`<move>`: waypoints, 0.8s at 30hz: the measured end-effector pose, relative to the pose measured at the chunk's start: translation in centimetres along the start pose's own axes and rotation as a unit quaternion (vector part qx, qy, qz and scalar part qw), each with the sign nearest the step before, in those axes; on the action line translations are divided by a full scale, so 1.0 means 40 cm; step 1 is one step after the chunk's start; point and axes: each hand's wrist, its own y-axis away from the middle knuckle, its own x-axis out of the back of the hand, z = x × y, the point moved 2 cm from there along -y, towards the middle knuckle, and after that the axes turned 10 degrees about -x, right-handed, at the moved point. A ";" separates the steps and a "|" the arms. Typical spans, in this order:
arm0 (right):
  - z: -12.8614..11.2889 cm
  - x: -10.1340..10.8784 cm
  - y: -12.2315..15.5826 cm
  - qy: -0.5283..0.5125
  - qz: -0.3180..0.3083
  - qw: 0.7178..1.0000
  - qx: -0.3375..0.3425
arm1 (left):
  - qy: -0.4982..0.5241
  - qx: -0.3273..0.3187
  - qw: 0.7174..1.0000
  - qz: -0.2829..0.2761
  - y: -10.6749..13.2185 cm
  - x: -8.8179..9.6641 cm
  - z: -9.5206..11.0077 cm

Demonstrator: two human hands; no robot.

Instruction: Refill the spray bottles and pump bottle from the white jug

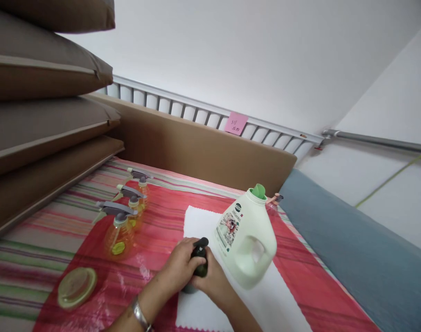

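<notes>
Both my hands are wrapped round a small dark pump bottle [199, 258] standing on a white cloth [276, 295]. My left hand [178, 268], with a metal bracelet on its wrist, grips the bottle from the left. My right hand [214, 281] closes on it from the right, below the black pump head. Just to the right stands a large pale green detergent jug [247, 240] with a green spout, apart from my hands.
Three yellow spray bottles [122, 230] stand in a row on the red plastic sheet [155, 230] at left, with a round lid [76, 287] nearer me. Brown cushions [40, 115] are stacked at far left, a cardboard panel [203, 147] behind, a grey pad [352, 249] at right.
</notes>
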 end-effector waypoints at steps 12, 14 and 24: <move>0.010 -0.012 -0.001 0.013 0.019 0.999 0.023 | 0.022 0.021 0.999 0.013 -0.002 0.010 -0.005; 0.017 -0.014 -0.003 0.013 0.024 0.999 0.034 | -0.020 0.026 0.998 0.062 -0.003 0.013 -0.005; 0.030 -0.015 -0.006 0.000 0.018 1.000 0.010 | 0.110 0.026 0.991 0.074 -0.002 0.023 0.012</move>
